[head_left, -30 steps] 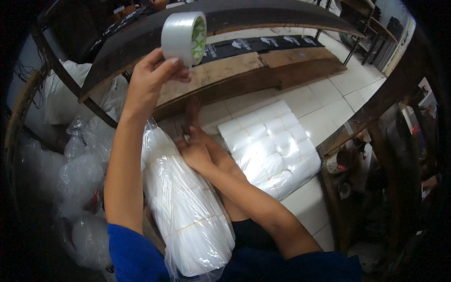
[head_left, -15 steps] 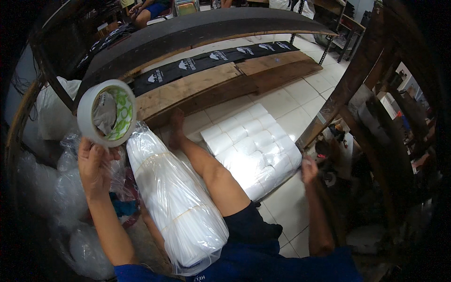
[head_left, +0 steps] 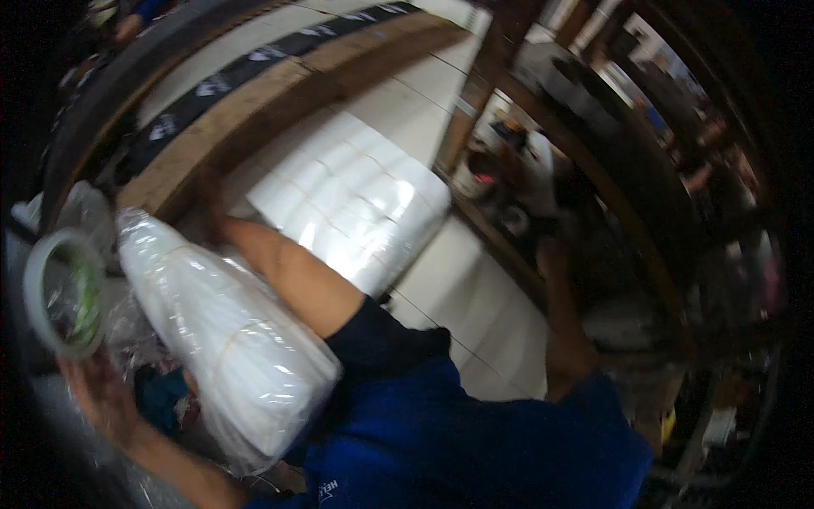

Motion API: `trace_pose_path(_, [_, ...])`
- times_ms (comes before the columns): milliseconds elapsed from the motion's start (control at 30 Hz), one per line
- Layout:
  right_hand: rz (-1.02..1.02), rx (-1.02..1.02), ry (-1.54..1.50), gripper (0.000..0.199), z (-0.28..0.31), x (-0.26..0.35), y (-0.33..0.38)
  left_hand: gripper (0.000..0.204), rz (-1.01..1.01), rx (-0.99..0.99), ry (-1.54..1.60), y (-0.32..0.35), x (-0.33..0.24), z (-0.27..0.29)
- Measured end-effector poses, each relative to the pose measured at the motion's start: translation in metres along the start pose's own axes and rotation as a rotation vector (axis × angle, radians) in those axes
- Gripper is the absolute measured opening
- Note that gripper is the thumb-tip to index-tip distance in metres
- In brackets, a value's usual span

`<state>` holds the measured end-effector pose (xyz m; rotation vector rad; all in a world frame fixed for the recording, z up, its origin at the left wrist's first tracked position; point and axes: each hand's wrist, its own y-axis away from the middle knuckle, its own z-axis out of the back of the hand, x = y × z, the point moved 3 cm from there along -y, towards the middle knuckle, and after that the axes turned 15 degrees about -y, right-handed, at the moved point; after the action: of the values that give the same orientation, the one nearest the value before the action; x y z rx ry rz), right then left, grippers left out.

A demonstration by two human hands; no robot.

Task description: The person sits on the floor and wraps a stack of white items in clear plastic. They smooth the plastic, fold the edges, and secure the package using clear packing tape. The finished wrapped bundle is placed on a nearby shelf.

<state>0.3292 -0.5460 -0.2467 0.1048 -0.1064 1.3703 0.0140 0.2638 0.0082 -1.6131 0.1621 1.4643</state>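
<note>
A wide roll of clear tape (head_left: 36, 293) with a green-patterned core stands upright at the far left. My left hand (head_left: 100, 392), blurred, grips its lower rim. Beside that hand a long white bundle (head_left: 246, 348) in clear plastic, tied with thin bands, leans across my lap. Over at the right, my right hand (head_left: 551, 256) reaches in by the dark wooden rack; it is smeared and dim, so its fingers do not show. A wrapped block of white packs (head_left: 360, 199) lies on the floor beyond my bent leg.
A low wooden bench (head_left: 246, 106) with a dark printed strip (head_left: 212, 85) runs along the back left. The dark wooden rack (head_left: 585, 161) rises on the right with mixed items on it. Crumpled clear plastic (head_left: 85, 208) lies at the left. The floor is white tile (head_left: 475, 314).
My view has swung right, so most things sit further left. My right hand has left the side of the white block and moved to the rack. The tape stays in my left hand.
</note>
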Motion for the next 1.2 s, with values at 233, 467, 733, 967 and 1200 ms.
trace_pose_path(233, [-0.03,-0.004,-0.145,0.037,0.007,-0.003,0.0,0.062,-0.083,0.094,-0.115,0.03,-0.015,0.028])
trace_pose_path(467, [0.107,-0.174,-1.071,0.059,0.09,0.108,0.006,0.037,0.105,-0.04,0.251,0.053,-0.058,-0.058])
trace_pose_path(733, [1.328,0.299,-1.455,0.12,0.242,0.436,0.18,0.035,0.023,0.318,0.362,0.069,-0.1,-0.103])
trace_pose_path(967, [2.135,0.319,-0.979,0.085,0.31,0.553,0.269,0.038,-0.003,0.215,0.398,0.082,-0.113,-0.077])
trace_pose_path(1200, [2.339,0.287,-0.862,0.054,0.335,0.573,0.337,0.031,0.205,0.129,0.763,0.108,-0.07,-0.056])
